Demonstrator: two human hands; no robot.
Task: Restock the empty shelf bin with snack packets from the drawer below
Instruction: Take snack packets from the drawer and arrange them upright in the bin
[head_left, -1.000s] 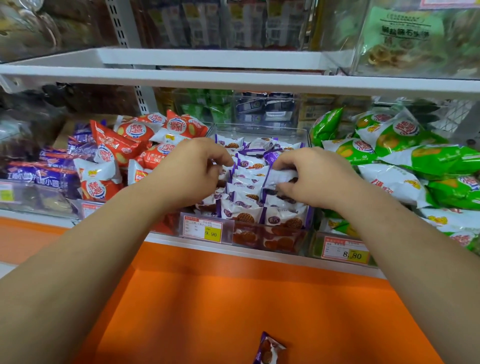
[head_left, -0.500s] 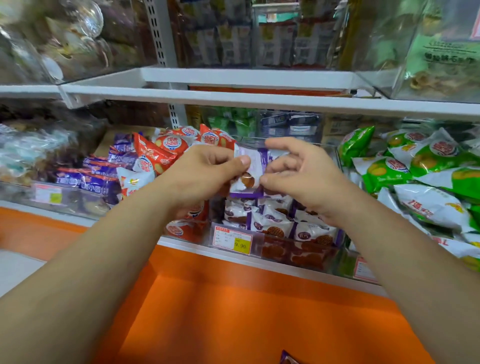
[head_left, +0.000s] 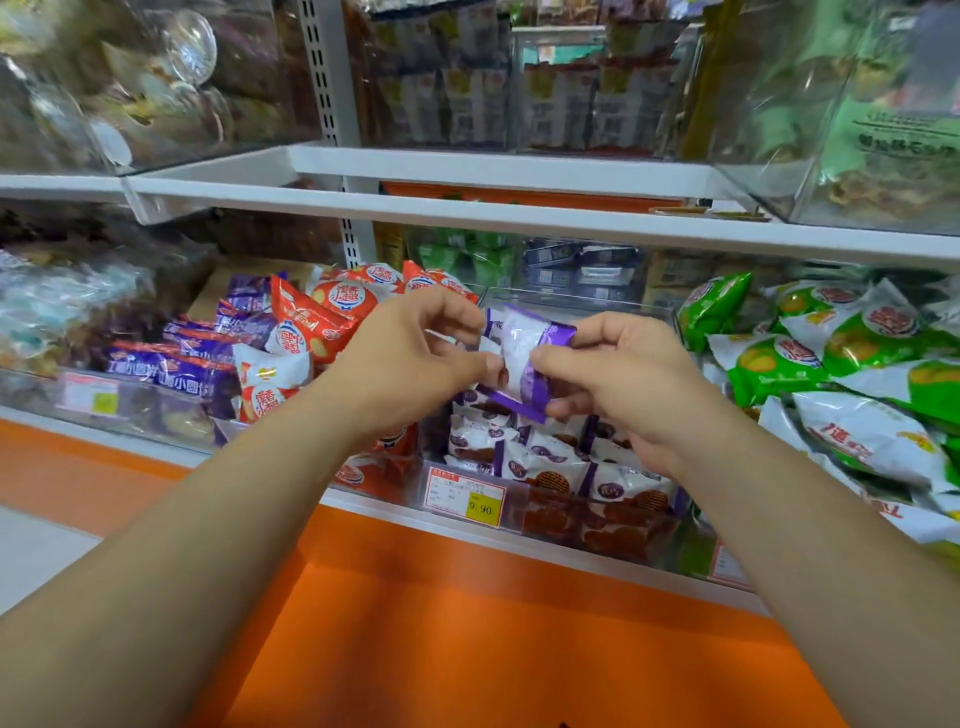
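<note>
1. One purple-and-white packet (head_left: 524, 348) is held in the air over the clear bin (head_left: 550, 525), which sits at the front edge of the shelf (head_left: 363, 499).
2. The left hand (head_left: 410, 358) pinches the packet's left edge. The right hand (head_left: 618, 379) pinches its right side between thumb and forefinger, so neither hand is free.
3. The front of the bin already holds matching packets (head_left: 540, 457) in overlapping rows. The hands hide how full the back is.
4. The packet looks light, puffed and crinkly, and its glossy film is probably slippery. The biscuit inside is likely brittle.
5. It is best held by the flat sealed end seams, not squeezed across the middle.
6. Red packets (head_left: 317, 317) crowd the bin's left side and green packets (head_left: 779, 358) its right, so a loose drop could slide into a neighbouring pile.
</note>
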